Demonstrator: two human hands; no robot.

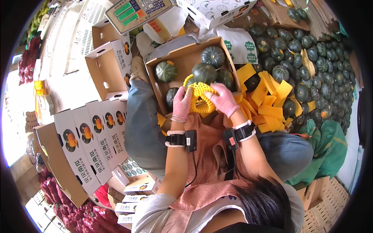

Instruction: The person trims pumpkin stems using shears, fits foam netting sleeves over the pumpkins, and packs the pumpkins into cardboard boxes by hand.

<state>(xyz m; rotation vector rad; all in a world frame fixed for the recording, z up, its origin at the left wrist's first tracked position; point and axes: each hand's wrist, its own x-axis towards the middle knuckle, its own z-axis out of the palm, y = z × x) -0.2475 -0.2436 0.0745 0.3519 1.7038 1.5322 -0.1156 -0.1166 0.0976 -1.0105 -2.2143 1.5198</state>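
My left hand (182, 102) and my right hand (226, 100), both in pink gloves, grip a yellow foam fruit net (203, 91) from either side. The net is spread between them over the near edge of an open cardboard box (184, 58). Inside the box are several dark green pumpkins: one with orange specks (166, 72) at left, a ribbed one (213, 56) at the back, and another (204, 72) just beyond the net. Whether that last pumpkin touches the net I cannot tell.
A digital scale (140, 12) stands behind the box. At right lie flat yellow foam nets (268, 103) and a large pumpkin pile (311, 77). Printed cartons (91, 136) line up at left, beside an open carton (103, 72). A green sack (326, 149) lies near my knee.
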